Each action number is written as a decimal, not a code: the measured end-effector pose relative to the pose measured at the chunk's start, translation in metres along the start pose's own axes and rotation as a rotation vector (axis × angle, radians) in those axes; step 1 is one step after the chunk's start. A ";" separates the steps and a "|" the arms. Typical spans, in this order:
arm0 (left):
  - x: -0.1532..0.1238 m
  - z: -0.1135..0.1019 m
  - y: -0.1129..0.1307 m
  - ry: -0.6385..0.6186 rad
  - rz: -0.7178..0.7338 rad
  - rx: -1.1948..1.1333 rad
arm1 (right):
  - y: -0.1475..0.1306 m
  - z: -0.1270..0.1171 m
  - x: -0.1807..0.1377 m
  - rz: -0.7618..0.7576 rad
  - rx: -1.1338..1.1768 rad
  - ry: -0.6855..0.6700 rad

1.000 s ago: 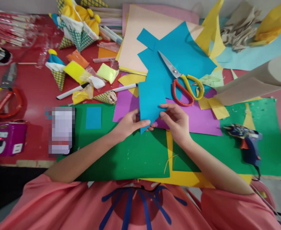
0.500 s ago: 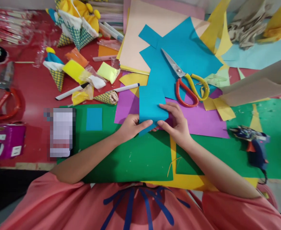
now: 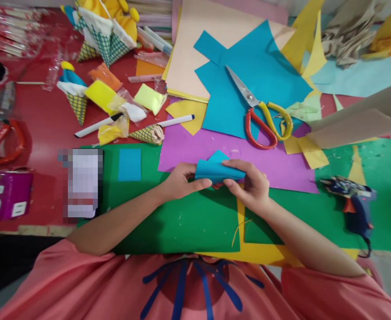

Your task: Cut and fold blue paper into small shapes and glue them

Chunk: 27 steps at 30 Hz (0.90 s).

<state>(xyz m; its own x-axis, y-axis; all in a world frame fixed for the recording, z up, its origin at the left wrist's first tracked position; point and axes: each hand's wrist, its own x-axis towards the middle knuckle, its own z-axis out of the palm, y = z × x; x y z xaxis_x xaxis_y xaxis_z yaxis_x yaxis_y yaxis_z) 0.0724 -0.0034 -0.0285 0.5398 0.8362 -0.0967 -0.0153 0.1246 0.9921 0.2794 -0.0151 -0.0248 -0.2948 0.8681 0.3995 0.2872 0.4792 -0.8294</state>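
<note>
Between my two hands is a piece of blue paper (image 3: 215, 171), curled over into a roll with a pointed corner showing behind it. My left hand (image 3: 182, 180) pinches its left end, thumb along the near side. At the right end, my right hand (image 3: 250, 180) grips it between thumb and fingers. Below the paper lies a green sheet (image 3: 182, 222), and just beyond it a purple sheet (image 3: 189, 146). Scissors (image 3: 250, 100) with red and yellow handles rest, blades apart, on a large blue sheet (image 3: 265, 58). A small blue paper square (image 3: 129, 165) lies to the left.
A glue gun (image 3: 355, 195) lies on the right, near a rolled pale sheet (image 3: 365, 111). On the left are a phone (image 3: 84, 182), a purple box (image 3: 7, 195) and more scissors (image 3: 5, 129). Paper cones (image 3: 73, 98), clay packets (image 3: 104, 95) and markers (image 3: 97, 126) crowd the back left.
The blue paper stood up flat and tall between my hands; now its upper part is curled down toward me into a low roll. My right hand has shifted slightly right and nearer.
</note>
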 end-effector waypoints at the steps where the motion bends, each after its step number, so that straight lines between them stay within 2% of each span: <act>1: -0.001 -0.001 -0.001 0.020 0.016 -0.007 | -0.001 -0.001 0.000 0.065 0.029 0.028; 2: -0.001 -0.001 -0.003 0.095 0.019 -0.008 | -0.003 -0.002 0.000 0.141 0.069 0.054; 4: 0.000 -0.002 -0.005 0.347 0.086 -0.021 | -0.006 -0.003 0.002 0.308 0.218 0.065; 6: 0.003 -0.002 -0.007 0.505 0.137 -0.070 | -0.009 -0.003 0.004 0.489 0.474 -0.011; 8: 0.006 -0.001 -0.006 0.514 0.139 -0.165 | -0.012 -0.001 0.006 0.644 0.755 -0.158; 11: 0.007 0.000 -0.006 0.364 0.092 -0.286 | -0.016 0.004 0.006 0.753 0.952 -0.329; 12: 0.006 0.000 -0.006 0.310 0.070 -0.304 | -0.016 0.006 0.006 0.754 0.926 -0.330; 14: 0.003 -0.001 -0.005 0.249 0.033 -0.306 | -0.015 0.009 0.005 0.730 0.777 -0.247; 18: 0.001 -0.002 -0.002 0.268 0.021 -0.153 | -0.012 0.013 0.005 0.631 0.484 -0.062; 22: -0.001 -0.001 0.004 0.297 0.016 0.122 | -0.010 0.013 0.004 0.567 0.340 -0.014; 27: -0.003 0.000 0.003 0.289 0.106 0.204 | -0.006 0.012 0.002 0.533 0.218 0.020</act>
<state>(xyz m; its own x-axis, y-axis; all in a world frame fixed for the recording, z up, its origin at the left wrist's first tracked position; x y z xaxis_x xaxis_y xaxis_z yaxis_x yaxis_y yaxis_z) 0.0714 -0.0054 -0.0251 0.2841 0.9586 0.0177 0.1253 -0.0554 0.9906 0.2662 -0.0176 -0.0231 -0.1430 0.9856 -0.0901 0.1966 -0.0609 -0.9786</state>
